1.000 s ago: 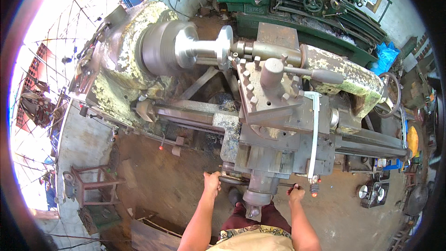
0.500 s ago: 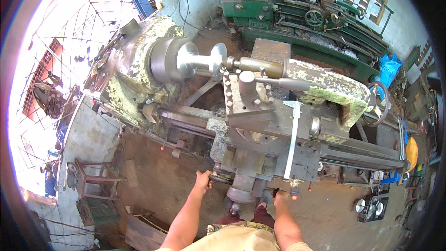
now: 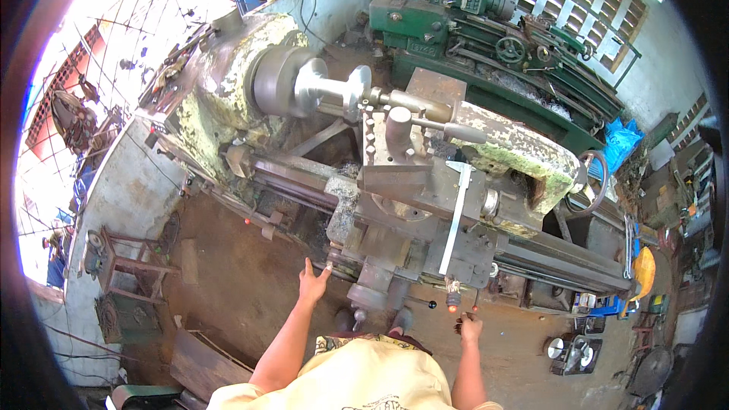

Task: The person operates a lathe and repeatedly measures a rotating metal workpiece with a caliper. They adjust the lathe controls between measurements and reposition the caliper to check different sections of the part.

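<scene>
Centrally, low in the frame, the left hand (image 3: pixel 311 282) rests open-fingered against the lathe carriage's (image 3: pixel 395 239) lower-left edge. Further right, the right hand (image 3: pixel 470 328) hangs curled just below a red-tipped lever (image 3: pixel 453 302); whether it touches is unclear.

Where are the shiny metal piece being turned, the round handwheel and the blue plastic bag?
Shiny metal piece (image 3: pixel 328 85), head view, on its bright round flange.
Round handwheel (image 3: pixel 598 182), head view, on its rim.
Blue plastic bag (image 3: pixel 621 141), head view, on its crumpled middle.
</scene>
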`<state>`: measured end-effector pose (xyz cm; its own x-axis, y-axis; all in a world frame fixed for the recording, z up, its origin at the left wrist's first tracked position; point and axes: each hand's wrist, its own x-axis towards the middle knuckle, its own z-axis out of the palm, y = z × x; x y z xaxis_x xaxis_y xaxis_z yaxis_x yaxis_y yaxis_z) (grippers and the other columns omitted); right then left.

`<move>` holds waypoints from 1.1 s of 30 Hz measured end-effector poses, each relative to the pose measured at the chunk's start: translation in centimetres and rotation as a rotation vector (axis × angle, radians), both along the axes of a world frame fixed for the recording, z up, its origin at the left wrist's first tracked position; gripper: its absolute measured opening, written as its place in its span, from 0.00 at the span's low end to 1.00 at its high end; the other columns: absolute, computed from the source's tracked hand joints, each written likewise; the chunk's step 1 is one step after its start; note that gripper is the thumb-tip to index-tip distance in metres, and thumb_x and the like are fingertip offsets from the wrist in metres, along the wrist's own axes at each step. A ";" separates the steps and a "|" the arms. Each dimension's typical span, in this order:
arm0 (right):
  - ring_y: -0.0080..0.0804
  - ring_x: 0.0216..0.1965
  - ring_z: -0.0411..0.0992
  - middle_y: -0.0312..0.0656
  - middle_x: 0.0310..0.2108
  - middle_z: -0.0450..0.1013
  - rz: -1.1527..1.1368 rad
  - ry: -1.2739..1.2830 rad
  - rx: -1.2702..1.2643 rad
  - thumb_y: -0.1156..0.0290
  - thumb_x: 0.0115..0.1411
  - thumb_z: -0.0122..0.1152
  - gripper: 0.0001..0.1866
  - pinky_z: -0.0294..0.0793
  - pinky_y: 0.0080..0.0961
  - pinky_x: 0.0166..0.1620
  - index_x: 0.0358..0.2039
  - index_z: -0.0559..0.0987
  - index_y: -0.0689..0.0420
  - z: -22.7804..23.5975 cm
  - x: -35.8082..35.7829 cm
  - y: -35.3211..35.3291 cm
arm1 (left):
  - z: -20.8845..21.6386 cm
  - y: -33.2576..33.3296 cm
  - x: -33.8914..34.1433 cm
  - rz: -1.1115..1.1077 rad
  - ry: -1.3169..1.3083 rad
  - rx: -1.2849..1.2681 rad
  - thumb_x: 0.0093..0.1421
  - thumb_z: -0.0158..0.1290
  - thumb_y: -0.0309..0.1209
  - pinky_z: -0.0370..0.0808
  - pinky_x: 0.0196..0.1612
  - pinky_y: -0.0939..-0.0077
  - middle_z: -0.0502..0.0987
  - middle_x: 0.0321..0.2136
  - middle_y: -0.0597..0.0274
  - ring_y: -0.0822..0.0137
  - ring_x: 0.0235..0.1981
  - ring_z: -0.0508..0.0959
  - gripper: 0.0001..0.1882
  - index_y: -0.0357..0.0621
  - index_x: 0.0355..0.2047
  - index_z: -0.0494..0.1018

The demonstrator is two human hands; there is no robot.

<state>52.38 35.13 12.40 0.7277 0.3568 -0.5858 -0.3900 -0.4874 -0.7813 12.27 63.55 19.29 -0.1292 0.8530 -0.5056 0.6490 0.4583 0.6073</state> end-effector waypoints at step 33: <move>0.41 0.38 0.80 0.38 0.39 0.80 0.271 0.468 -0.294 0.53 0.68 0.55 0.15 0.80 0.36 0.37 0.39 0.82 0.49 -19.3 -6.0 10.3 | 2.5 0.7 0.6 -0.292 0.193 -0.040 0.57 0.61 0.59 0.57 0.72 0.62 0.41 0.75 0.39 0.44 0.73 0.54 0.63 0.29 0.73 0.37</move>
